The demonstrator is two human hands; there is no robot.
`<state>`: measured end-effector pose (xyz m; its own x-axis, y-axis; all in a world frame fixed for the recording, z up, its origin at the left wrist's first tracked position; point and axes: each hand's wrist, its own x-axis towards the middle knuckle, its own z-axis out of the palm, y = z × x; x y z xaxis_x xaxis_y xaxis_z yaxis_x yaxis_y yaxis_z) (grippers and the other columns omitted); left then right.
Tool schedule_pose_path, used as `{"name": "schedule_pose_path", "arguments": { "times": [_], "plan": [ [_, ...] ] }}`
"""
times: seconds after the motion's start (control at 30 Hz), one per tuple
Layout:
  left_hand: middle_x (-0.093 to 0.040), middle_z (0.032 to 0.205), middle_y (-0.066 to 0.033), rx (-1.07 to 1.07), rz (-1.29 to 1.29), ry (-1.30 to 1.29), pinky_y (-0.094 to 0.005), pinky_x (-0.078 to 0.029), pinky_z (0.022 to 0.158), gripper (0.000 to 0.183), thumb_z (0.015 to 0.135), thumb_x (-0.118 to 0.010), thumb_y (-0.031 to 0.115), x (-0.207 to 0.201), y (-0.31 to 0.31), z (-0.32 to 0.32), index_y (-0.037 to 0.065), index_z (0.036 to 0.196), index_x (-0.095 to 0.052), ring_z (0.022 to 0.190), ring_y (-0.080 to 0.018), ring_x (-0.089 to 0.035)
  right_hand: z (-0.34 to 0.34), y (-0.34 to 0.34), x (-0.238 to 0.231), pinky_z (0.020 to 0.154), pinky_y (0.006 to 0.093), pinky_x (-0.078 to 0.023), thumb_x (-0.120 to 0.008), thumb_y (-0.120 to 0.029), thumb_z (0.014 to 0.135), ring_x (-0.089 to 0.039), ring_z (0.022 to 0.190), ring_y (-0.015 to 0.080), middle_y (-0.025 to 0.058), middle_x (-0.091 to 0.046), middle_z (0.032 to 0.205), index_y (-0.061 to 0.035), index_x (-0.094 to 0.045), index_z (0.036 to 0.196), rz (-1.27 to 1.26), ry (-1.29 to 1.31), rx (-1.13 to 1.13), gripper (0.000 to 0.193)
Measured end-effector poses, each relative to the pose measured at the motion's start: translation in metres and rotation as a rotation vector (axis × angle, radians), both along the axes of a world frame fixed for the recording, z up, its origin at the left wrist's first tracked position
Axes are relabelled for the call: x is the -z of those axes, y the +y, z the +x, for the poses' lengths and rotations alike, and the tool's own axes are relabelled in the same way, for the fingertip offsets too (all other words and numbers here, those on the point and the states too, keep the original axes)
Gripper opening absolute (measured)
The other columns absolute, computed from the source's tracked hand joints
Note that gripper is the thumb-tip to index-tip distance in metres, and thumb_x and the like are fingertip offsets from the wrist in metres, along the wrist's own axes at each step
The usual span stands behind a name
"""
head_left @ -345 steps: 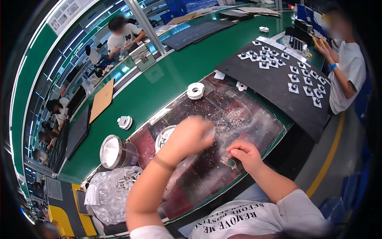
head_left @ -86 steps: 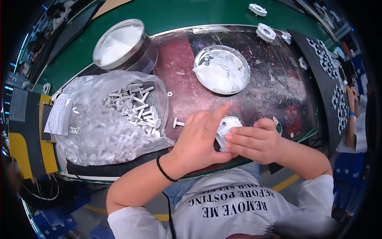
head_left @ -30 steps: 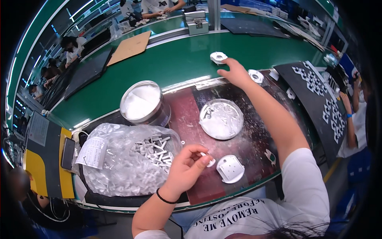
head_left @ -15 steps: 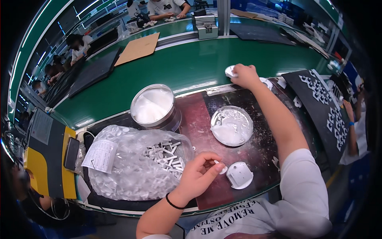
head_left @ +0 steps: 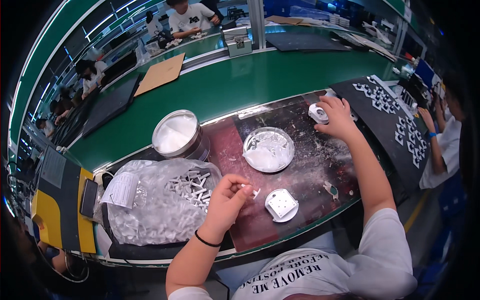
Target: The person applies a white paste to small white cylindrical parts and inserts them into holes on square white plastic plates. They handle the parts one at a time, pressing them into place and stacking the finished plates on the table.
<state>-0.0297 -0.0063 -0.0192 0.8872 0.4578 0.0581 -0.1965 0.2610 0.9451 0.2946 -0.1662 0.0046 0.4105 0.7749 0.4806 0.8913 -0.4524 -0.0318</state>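
My left hand (head_left: 229, 201) pinches a small white pin with a flat disc head (head_left: 256, 193), held between thumb and fingertips above the table. At the table's far right, my right hand (head_left: 338, 118) has its thumb and fingers curled round a white round plastic part (head_left: 318, 113) with a recess in it. In front of my left hand lies a white rounded block (head_left: 281, 205) with small dark holes on top. To the left, an opened clear plastic bag (head_left: 150, 215) holds many similar white pins (head_left: 192, 186).
A metal tin (head_left: 175, 132) with a white lining stands behind the bag. A shallow round metal dish (head_left: 270, 150) holds clear plastic film. Beyond runs a green belt (head_left: 210, 92). At right, a black board (head_left: 372, 117) carries rows of white parts, near another person's arm (head_left: 435, 145).
My right hand has drawn back from over the green belt to the table's right side with the white round part. My left hand still pinches the pin. The whole view has shifted.
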Motion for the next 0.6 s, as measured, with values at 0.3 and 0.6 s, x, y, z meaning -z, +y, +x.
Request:
{"name": "schedule_pose_path", "arguments": {
  "times": [0.3,0.6],
  "plan": [
    [-0.058,0.088,-0.006,0.045,-0.231,-0.264,-0.0254,-0.044,0.076,0.02,0.085,-0.067,0.01,0.01,-0.019,0.006,0.007,0.091,-0.048,0.082,-0.0131,-0.054,-0.133,0.038,-0.016,0.087,0.0386,-0.043,-0.072,-0.017,0.073,-0.054,0.097,0.0277,0.0072,-0.058,0.101,-0.0093,-0.064,0.098,0.174,0.529,-1.063,0.028],
    [-0.057,0.098,-0.007,0.128,-0.015,-0.226,-0.0311,-0.044,0.086,0.022,0.081,-0.072,0.013,0.022,-0.036,0.008,0.006,0.09,-0.054,0.094,-0.0169,-0.055,-0.144,0.023,0.008,0.085,0.0358,-0.043,-0.068,-0.01,0.078,-0.054,0.096,0.0241,0.0054,-0.058,0.103,-0.0085,-0.067,0.093,0.314,0.904,-1.255,0.015]
  ]
}}
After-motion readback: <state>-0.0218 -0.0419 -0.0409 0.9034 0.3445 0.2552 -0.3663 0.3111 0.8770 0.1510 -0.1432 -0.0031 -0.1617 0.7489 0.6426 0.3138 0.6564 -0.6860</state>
